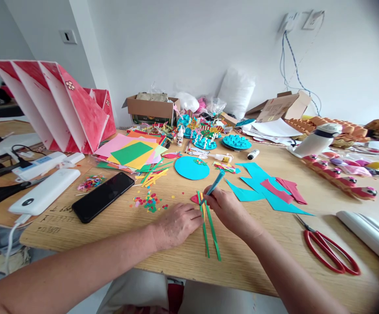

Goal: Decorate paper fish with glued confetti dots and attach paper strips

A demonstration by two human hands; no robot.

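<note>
My right hand (pixel 224 207) grips a slim blue pen-like stick (pixel 216 182), tilted with its lower end down at the paper strips. My left hand (pixel 179 223) rests on the table, its fingers bent and close together over the upper part of the green paper strips (pixel 213 231); the fingertips are partly hidden. A yellow strip (pixel 204 210) lies between the green ones. Beside the fingers, a small red paper piece (pixel 194 199) shows in part. Just beyond the hands is a round blue paper disc (pixel 191 169) with a small green decoration near its upper edge.
Paper dots (pixel 152 201) and a black phone (pixel 103 197) lie on the left, near stacked coloured paper (pixel 132 155). Blue paper offcuts (pixel 258 185) and red-handled scissors (pixel 332 253) are to the right. Glue bottles (pixel 180 136) and blue decorated discs (pixel 237 141) stand farther back.
</note>
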